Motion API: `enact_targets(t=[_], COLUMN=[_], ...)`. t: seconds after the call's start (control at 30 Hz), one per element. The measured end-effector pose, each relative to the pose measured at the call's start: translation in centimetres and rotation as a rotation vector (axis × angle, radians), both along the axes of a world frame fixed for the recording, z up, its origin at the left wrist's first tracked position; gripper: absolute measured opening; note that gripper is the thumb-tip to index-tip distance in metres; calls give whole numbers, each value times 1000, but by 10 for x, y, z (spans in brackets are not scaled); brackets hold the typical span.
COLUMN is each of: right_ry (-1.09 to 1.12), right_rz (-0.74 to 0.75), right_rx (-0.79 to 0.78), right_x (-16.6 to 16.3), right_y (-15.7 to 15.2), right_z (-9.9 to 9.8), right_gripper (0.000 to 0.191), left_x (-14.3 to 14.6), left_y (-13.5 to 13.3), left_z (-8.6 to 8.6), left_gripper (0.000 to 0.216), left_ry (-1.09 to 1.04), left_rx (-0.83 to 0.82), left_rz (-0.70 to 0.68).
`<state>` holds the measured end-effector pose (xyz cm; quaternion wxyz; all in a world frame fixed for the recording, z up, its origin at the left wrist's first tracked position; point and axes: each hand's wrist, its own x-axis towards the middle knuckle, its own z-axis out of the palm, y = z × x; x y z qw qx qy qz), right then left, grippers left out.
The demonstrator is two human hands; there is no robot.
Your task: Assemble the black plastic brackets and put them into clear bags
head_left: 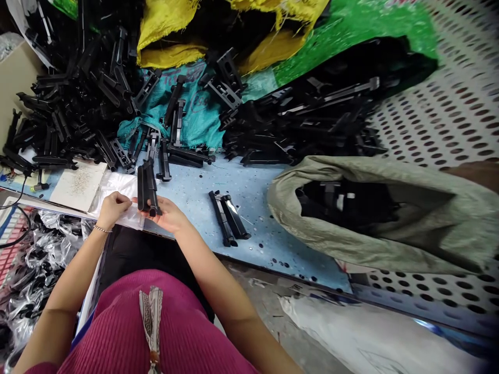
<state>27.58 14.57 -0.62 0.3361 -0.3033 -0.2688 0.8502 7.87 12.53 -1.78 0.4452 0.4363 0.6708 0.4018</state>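
My right hand (168, 214) holds a bundle of long black plastic parts (146, 188) upright over the near edge of the blue table (249, 192). My left hand (112, 206) is closed in a pinch on the edge of a clear plastic bag (117, 183) that lies flat on the table just left of the bundle. Two more black parts (229, 218) lie side by side on the table to the right of my hands.
Large heaps of black plastic parts (70, 109) cover the far table, on teal, yellow and green sacks. A grey-green sack (390, 228) with black parts inside lies open at the right. Bagged parts (35, 259) pile up at the lower left. A white card (78, 184) lies by the bag.
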Motion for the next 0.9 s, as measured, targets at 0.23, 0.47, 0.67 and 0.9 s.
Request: enact_targets(t=[0.23, 0.47, 0.67, 0.9], right_ry=[51, 393, -43, -548], right_rz=[-10, 277, 73, 165], right_rx=[-24, -471, -111, 587], right_x=[7, 19, -3, 3], right_y=[-22, -57, -50, -76], right_z=[-22, -41, -32, 16], right_gripper=[26, 26, 16, 23], left_x=[-17, -27, 3, 5], left_y=[-13, -17, -68, -107], left_z=[14, 15, 35, 72], left_gripper=[33, 50, 60, 45], left_ry=[654, 508, 402, 540], left_rx=[414, 381, 558, 519], left_rz=[-281, -347, -663, -725])
